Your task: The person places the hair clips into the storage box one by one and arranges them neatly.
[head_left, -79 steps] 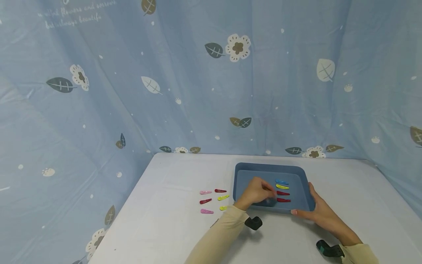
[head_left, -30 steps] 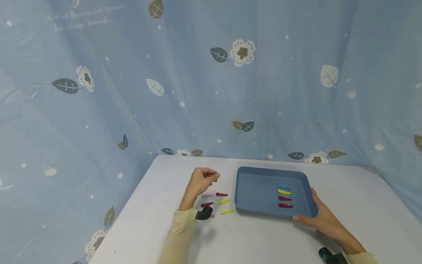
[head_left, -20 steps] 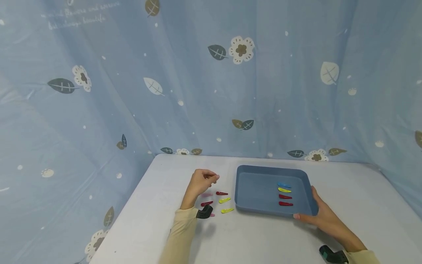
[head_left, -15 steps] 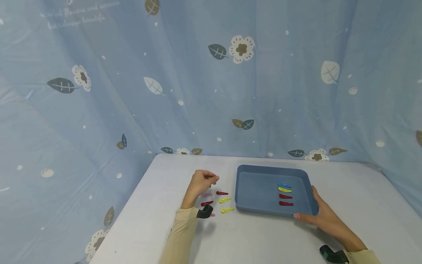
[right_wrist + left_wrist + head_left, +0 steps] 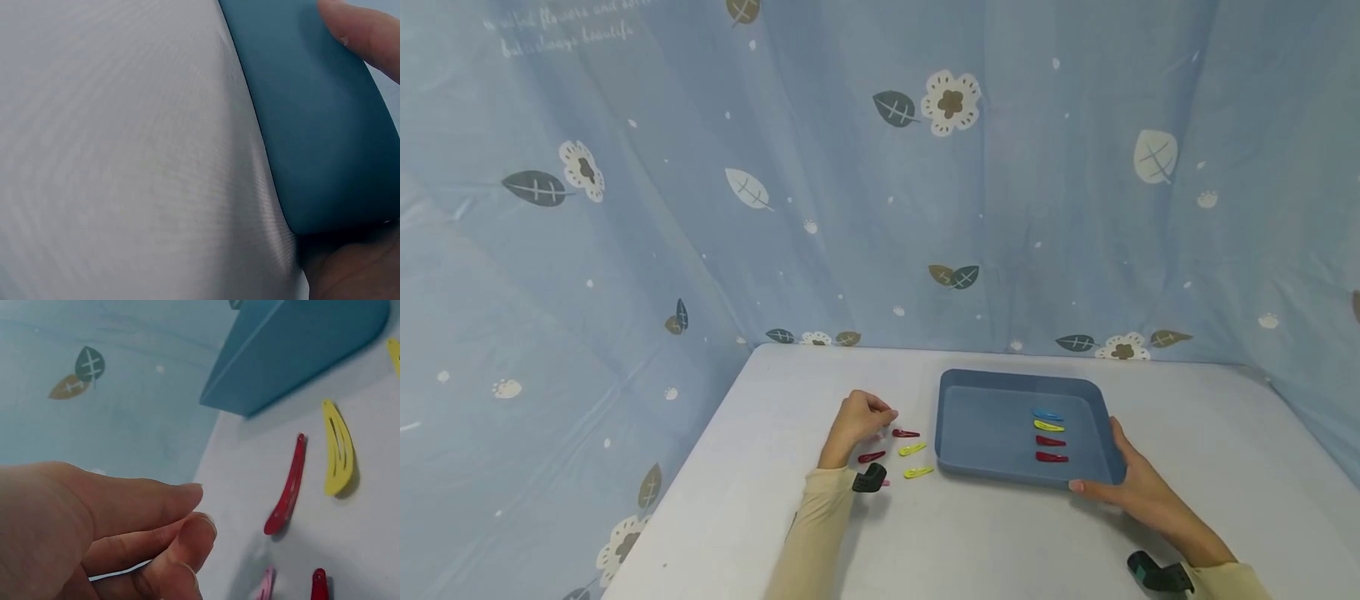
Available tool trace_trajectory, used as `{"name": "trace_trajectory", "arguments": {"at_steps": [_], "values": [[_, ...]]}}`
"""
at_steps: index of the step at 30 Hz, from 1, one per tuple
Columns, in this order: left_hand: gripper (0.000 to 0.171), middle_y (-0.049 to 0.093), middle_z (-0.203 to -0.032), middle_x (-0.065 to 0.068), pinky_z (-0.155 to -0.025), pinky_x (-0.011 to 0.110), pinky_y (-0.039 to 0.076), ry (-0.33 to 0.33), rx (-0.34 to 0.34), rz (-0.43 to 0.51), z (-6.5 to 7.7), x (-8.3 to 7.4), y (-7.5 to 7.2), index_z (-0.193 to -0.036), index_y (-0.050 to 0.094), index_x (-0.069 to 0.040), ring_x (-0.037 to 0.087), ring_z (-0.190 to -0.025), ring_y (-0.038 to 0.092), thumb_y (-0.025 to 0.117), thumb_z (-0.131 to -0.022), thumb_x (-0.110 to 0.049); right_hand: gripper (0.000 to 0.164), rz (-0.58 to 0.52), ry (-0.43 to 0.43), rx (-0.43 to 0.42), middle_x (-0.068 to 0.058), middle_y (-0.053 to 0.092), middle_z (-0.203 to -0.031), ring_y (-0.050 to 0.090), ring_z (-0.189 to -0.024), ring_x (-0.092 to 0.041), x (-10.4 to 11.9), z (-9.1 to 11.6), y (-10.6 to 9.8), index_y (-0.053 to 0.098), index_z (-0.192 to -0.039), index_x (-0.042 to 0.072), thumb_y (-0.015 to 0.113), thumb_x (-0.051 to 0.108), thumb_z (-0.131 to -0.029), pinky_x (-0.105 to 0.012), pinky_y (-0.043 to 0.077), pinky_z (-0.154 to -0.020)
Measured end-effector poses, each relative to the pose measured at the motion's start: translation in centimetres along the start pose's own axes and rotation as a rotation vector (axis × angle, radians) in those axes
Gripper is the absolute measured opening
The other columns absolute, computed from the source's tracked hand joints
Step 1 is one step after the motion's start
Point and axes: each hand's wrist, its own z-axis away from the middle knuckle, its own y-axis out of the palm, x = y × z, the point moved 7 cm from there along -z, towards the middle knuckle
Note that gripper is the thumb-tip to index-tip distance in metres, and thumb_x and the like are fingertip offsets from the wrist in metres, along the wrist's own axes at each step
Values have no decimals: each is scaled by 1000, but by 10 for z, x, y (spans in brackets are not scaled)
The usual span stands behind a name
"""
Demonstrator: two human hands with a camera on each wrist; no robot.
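Observation:
My left hand (image 5: 859,423) hovers just over the loose snap hair clips left of the tray, thumb and fingertips close together. In the left wrist view no clip shows between the fingertips (image 5: 190,497). Nearest to it are a pink clip (image 5: 880,435), partly hidden by the hand, and a red clip (image 5: 906,433). My right hand (image 5: 1142,492) grips the near right corner of the blue tray (image 5: 1000,477), thumb on the front wall. Inside the tray lie a blue clip (image 5: 1048,415), a yellow clip (image 5: 1049,426) and two red clips (image 5: 1051,457) in a column.
On the white table (image 5: 985,542) lie another red clip (image 5: 872,457), two yellow clips (image 5: 918,472), and a second pink clip (image 5: 886,483) mostly behind the left wrist camera (image 5: 869,478). A blue patterned curtain (image 5: 850,208) hangs behind and to the left.
My left hand has left the red clips in the tray, moved left over the loose clips, paused there, and lately dipped slightly. My right hand keeps its grip on the tray.

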Motion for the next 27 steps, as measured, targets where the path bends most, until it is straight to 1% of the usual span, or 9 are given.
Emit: {"name": "trace_trajectory", "arguments": {"at_steps": [4, 8, 10, 14, 18, 21, 27], "values": [[19, 75, -81, 8, -62, 27, 47, -1, 6, -51, -2, 3, 5, -93, 79, -2, 14, -66, 63, 79, -91, -21, 134, -5, -11, -9, -37, -14, -166, -1, -149, -67, 1, 2, -1, -26, -159, 5, 80, 41, -87, -84, 16, -109], [17, 74, -74, 6, -59, 26, 45, -23, 4, -96, -2, 6, 7, -89, 79, -5, 13, -63, 61, 79, -90, -21, 133, 3, -20, -10, -37, -12, -167, 1, -150, -67, 2, 2, -1, -25, -160, 5, 80, 41, -86, -84, 17, -109], [16, 73, -70, 5, -59, 26, 43, -44, 2, -118, -2, 7, 8, -86, 79, -6, 13, -63, 59, 80, -90, -22, 133, 9, -19, -9, -37, -11, -167, 2, -150, -67, 3, 2, -1, -25, -160, 5, 80, 40, -86, -84, 17, -109], [16, 72, -67, 3, -57, 27, 41, -62, 3, -150, -1, 6, 10, -84, 78, -7, 14, -62, 58, 81, -89, -22, 133, 23, -13, -6, -37, -12, -166, 2, -149, -67, 3, 2, -1, -25, -160, 5, 80, 41, -86, -84, 18, -109], [16, 71, -67, 2, -57, 27, 41, -82, 0, -174, 1, 6, 10, -83, 78, -7, 15, -63, 58, 82, -88, -22, 133, 31, -16, -9, -38, -11, -166, 2, -149, -68, 3, 2, -2, -25, -160, 6, 80, 42, -86, -84, 18, -108], [17, 71, -68, 2, -58, 28, 40, -103, 9, -178, 2, 7, 10, -82, 77, -8, 16, -65, 57, 83, -88, -23, 133, 27, -12, -7, -37, -12, -166, 2, -149, -68, 2, 1, -1, -26, -160, 6, 79, 43, -87, -84, 18, -108], [17, 70, -73, 2, -59, 31, 42, -122, 27, -189, 4, 6, 12, -83, 76, -8, 18, -67, 58, 83, -87, -23, 133, 11, -13, -7, -37, -12, -166, 1, -150, -67, 1, 1, -1, -25, -160, 5, 79, 41, -87, -84, 17, -108]]}}
